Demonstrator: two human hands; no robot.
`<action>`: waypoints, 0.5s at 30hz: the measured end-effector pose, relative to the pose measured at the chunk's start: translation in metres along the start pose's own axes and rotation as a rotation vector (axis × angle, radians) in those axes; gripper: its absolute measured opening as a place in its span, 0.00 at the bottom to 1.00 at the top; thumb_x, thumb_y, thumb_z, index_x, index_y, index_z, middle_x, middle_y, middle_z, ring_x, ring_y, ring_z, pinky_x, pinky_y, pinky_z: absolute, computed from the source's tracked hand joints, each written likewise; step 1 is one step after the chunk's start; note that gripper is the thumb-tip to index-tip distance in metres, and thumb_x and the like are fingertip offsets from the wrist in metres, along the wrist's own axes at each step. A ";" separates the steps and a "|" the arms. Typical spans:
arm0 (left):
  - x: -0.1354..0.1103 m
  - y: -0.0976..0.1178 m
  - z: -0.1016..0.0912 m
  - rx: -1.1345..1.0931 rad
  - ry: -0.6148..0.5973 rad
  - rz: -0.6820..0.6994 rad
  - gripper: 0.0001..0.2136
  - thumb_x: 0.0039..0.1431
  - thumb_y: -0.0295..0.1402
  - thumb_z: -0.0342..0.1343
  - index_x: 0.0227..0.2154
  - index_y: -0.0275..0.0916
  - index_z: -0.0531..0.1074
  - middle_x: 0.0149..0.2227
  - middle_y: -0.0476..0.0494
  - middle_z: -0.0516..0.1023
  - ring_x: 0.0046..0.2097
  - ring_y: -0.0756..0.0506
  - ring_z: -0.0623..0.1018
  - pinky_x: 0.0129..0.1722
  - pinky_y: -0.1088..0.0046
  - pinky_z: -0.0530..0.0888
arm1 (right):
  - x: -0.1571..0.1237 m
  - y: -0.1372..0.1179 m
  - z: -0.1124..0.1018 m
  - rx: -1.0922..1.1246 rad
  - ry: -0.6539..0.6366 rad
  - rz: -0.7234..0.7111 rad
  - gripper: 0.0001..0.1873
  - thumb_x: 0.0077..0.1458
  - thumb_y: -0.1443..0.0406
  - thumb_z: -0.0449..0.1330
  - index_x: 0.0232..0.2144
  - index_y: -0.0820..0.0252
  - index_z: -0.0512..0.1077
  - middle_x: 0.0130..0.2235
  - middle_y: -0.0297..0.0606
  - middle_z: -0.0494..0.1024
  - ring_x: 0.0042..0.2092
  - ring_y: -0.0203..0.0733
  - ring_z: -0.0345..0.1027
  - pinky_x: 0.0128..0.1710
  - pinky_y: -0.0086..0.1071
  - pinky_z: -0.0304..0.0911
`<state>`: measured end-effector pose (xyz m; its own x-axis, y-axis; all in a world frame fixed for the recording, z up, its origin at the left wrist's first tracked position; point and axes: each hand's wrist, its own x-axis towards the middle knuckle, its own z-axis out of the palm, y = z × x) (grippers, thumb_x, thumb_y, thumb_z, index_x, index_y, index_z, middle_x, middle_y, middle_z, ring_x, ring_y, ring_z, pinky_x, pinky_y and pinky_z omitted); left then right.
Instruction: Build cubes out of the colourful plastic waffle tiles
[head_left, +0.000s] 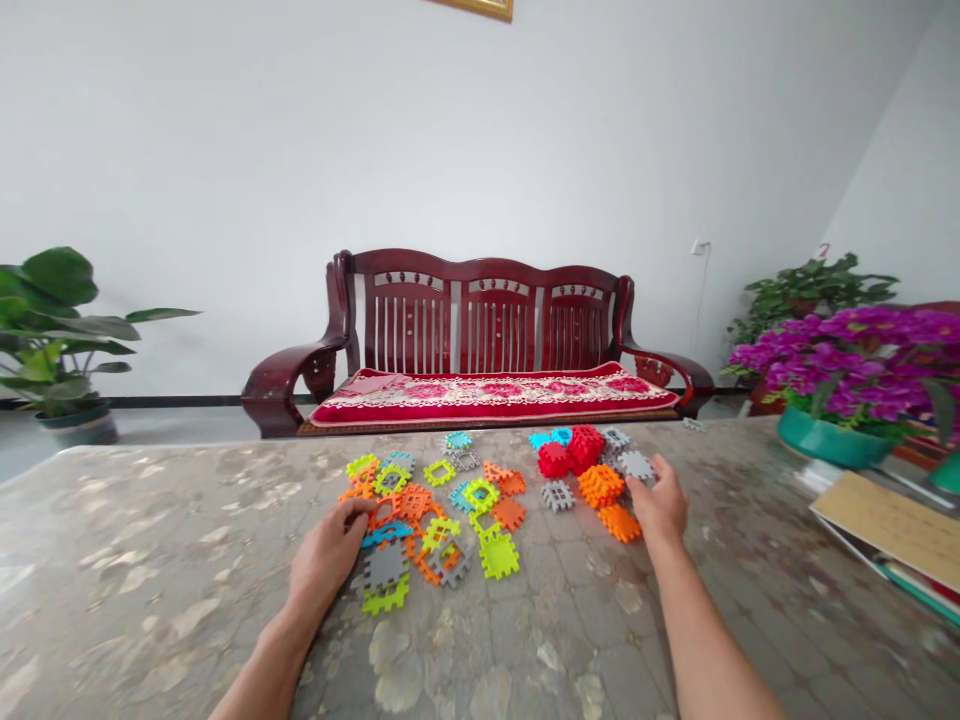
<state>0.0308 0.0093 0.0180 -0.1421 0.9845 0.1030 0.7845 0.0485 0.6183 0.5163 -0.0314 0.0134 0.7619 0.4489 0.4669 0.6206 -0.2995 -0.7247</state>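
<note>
My left hand (328, 550) reaches into a loose heap of flat plastic interlocking tiles with notched edges. Its fingers are pinched at the edge of an orange tile (384, 510); the fingertips are partly hidden. Close by lie a blue tile (386, 534), a solid grey tile (385, 566) and a lime green tile (499, 553). On the right, my right hand (664, 502) grips a grey tile (637, 465) between thumb and fingers. Beside it are stacked orange tiles (601, 486), another orange tile (619, 523), red tiles (585, 449) and a grey stack (557, 496).
The tiles lie on a table (187, 560) with a floral cover. At the right edge stand a pot of purple flowers (847, 375) and a pile of books (892, 530). Beyond is a wooden bench (495, 320). A single grey tile (694, 425) lies near the far edge.
</note>
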 end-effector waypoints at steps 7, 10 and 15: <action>-0.001 0.000 -0.001 0.008 0.001 0.016 0.14 0.57 0.39 0.47 0.39 0.46 0.76 0.38 0.52 0.82 0.39 0.46 0.79 0.34 0.77 0.69 | 0.006 0.023 0.011 0.021 -0.057 0.013 0.35 0.42 0.59 0.59 0.55 0.56 0.68 0.49 0.43 0.77 0.47 0.50 0.71 0.51 0.42 0.63; -0.001 0.000 -0.001 0.010 -0.008 0.014 0.14 0.56 0.39 0.47 0.39 0.46 0.76 0.38 0.52 0.82 0.39 0.46 0.79 0.34 0.77 0.69 | 0.006 0.026 0.018 0.036 -0.059 -0.011 0.34 0.42 0.60 0.58 0.55 0.56 0.68 0.49 0.43 0.77 0.47 0.50 0.71 0.51 0.42 0.63; 0.000 -0.002 0.000 0.000 -0.002 0.022 0.14 0.56 0.40 0.48 0.38 0.46 0.76 0.38 0.51 0.82 0.39 0.46 0.79 0.35 0.76 0.70 | 0.006 0.033 0.027 0.082 -0.054 -0.021 0.36 0.43 0.60 0.56 0.57 0.59 0.66 0.52 0.46 0.75 0.50 0.50 0.69 0.52 0.42 0.61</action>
<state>0.0291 0.0096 0.0170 -0.1236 0.9857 0.1146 0.7875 0.0272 0.6157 0.5359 -0.0159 -0.0212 0.7364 0.4997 0.4560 0.6173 -0.2208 -0.7551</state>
